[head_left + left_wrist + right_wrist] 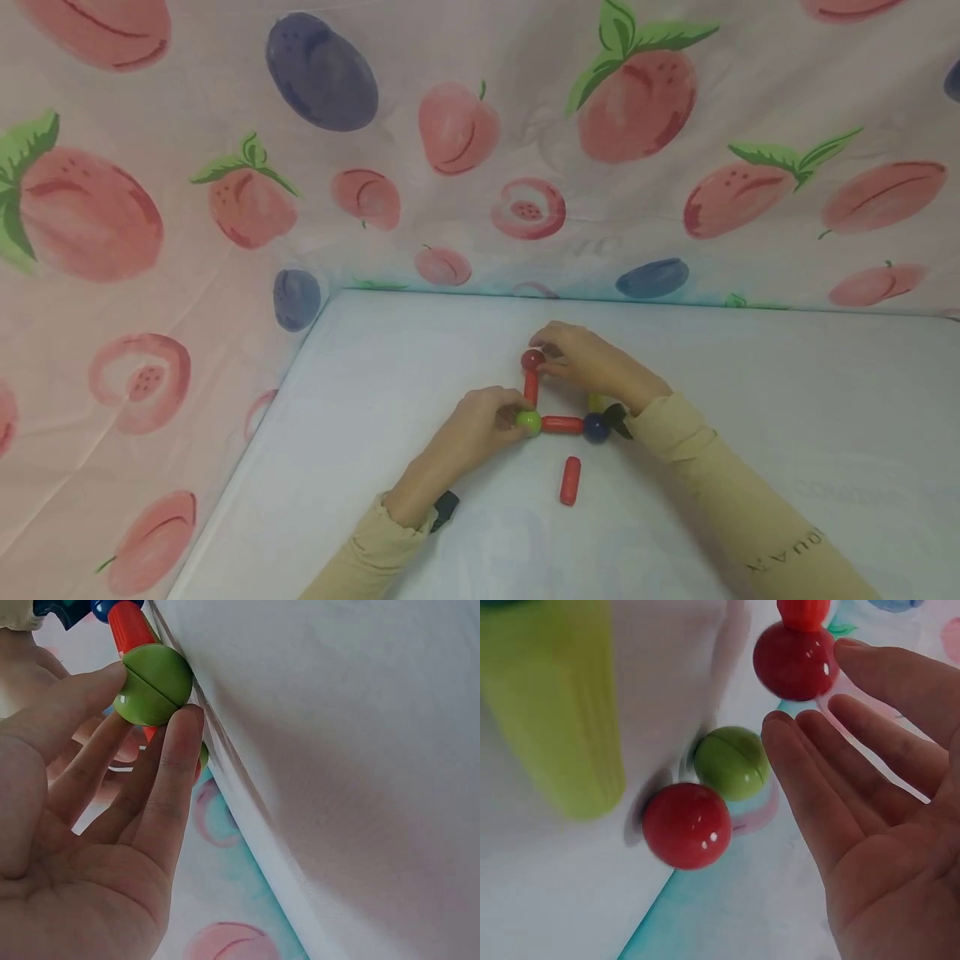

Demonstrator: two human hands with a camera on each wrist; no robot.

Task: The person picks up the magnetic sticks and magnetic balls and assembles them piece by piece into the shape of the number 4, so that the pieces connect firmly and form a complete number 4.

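Note:
My left hand [476, 421] pinches a lime-green ball [154, 684] between thumb and fingertips. From that ball one red rod [531, 390] runs away to a dark red ball [795, 664], and another red rod [562, 425] runs right to a dark blue ball [596, 427]. Around the far red ball is my right hand [592, 360], its thumb tip at the ball's edge and its fingers extended and apart from it in the right wrist view. A yellow rod [555, 712] extends from beside the blue ball, partly hidden by the right wrist in the head view.
Nearer the person, a loose red rod [570, 481] lies on the white tabletop [360, 350]. A second red ball [686, 826] and a green ball [731, 763] sit together, hidden in the head view. Fruit-print cloth [465, 50] walls the back and left edges.

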